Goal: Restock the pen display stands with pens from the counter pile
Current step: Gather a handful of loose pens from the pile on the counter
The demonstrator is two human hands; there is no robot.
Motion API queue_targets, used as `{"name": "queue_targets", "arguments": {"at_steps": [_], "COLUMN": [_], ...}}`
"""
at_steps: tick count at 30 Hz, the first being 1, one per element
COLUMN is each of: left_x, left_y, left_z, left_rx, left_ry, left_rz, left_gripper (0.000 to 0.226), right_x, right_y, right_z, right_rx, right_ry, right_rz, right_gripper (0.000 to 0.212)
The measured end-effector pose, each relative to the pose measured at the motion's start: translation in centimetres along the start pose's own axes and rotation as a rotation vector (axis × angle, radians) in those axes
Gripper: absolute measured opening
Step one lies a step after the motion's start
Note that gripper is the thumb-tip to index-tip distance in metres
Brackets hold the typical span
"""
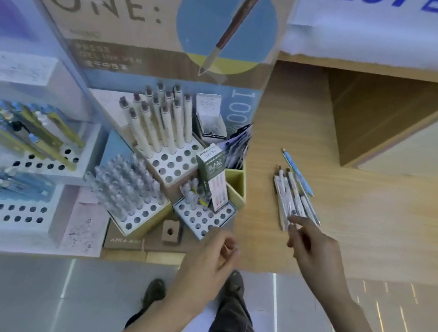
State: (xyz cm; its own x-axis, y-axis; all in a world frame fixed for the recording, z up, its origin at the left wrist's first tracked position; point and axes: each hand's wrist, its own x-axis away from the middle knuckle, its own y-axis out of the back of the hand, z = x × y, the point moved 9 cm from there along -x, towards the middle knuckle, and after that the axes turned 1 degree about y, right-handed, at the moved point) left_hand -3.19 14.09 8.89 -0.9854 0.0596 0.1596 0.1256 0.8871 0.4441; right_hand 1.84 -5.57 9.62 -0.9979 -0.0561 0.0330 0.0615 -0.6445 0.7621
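A pile of several cream patterned pens point(291, 199) lies on the wooden counter point(375, 219), with one blue pen point(297, 172) along its far side. My right hand point(311, 246) reaches to the pile's near end, fingertips touching the pens. My left hand point(207, 267) hovers at the counter's front edge, fingers loosely curled, holding nothing. To the left stand perforated display stands: one with cream pens point(173, 158), one with clear pens point(134, 204), and a small one point(204, 215) with few pens.
More stands with blue pens point(30, 136) sit at far left. A green box point(211, 173) and a yellow holder point(237, 186) stand between the stands and the pile. A tall "DAILY ONE" sign point(150, 11) backs the display. An open wooden recess point(386, 115) lies behind the counter.
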Motion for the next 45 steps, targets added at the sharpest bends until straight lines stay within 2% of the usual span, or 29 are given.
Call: {"name": "queue_targets", "arguments": {"at_steps": [2, 4, 6, 7, 12, 14, 16, 18, 21, 25, 28, 30, 34, 40, 43, 45], "left_x": [-1.5, -3.0, -4.4, -4.9, -6.8, -7.5, -8.6, -10.0, -12.3, -14.8, -15.6, -16.1, -16.3, -15.5, -16.0, -16.0], "left_y": [-3.2, -6.2, -8.6, -9.6, -11.8, -11.8, -11.6, -12.0, -13.7, -16.1, -18.1, -19.0, -19.8, -16.9, -16.1, -15.6], "left_z": [-0.2, -0.2, 0.4, 0.8, 2.2, 2.6, 3.0, 3.6, 4.3, 3.5, 2.8, 2.3, 1.8, 2.9, 3.9, 4.8], "left_rx": [0.000, 0.020, 0.065, 0.097, 0.137, 0.129, 0.129, 0.079, -0.009, -0.240, -0.396, -0.452, -0.434, -0.304, -0.218, -0.037], "left_ry": [0.033, 0.079, 0.180, 0.233, 0.334, 0.372, 0.415, 0.488, 0.599, 0.677, 0.721, 0.711, 0.664, 0.624, 0.626, 0.649], "left_rz": [0.103, 0.136, 0.116, 0.094, -0.029, -0.092, -0.181, -0.214, -0.185, -0.219, -0.235, -0.252, -0.309, -0.403, -0.329, -0.302], "left_gripper": [0.008, 0.006, 0.004, 0.005, 0.021, 0.016, 0.013, 0.037, 0.074, 0.093, 0.101, 0.094, 0.059, 0.029, 0.019, 0.015], "right_x": [-0.5, -0.6, 0.1, 0.4, 0.3, -0.4, -2.0, -4.2, -6.8, -8.0, -8.9, -9.8, -11.0, -12.2, -13.4, -14.0], "right_y": [1.2, 0.2, -2.0, -2.8, -3.5, -1.9, 0.3, 1.9, 2.2, 1.0, 1.7, 2.3, 1.5, 0.1, 0.0, -0.7], "right_z": [-6.1, -10.7, -13.4, -14.0, -15.1, -15.4, -16.1, -17.3, -19.2, -21.3, -22.2, -22.5, -21.6, -19.6, -19.4, -19.3], "right_rx": [0.092, 0.286, 0.419, 0.428, 0.348, 0.231, 0.215, 0.273, 0.371, 0.380, 0.199, 0.097, 0.001, -0.098, 0.005, 0.153], "right_ry": [-0.186, -0.304, -0.326, -0.321, -0.292, -0.314, -0.313, -0.308, -0.324, -0.334, -0.326, -0.302, -0.240, -0.258, -0.320, -0.347], "right_rz": [0.016, 0.216, 0.422, 0.464, 0.437, 0.340, 0.217, 0.158, 0.185, 0.266, 0.220, 0.206, 0.259, 0.218, 0.212, 0.302], "right_gripper": [0.013, 0.022, 0.029, 0.031, 0.021, 0.019, 0.018, 0.017, 0.019, 0.022, 0.027, 0.037, 0.051, 0.054, 0.045, 0.035]}}
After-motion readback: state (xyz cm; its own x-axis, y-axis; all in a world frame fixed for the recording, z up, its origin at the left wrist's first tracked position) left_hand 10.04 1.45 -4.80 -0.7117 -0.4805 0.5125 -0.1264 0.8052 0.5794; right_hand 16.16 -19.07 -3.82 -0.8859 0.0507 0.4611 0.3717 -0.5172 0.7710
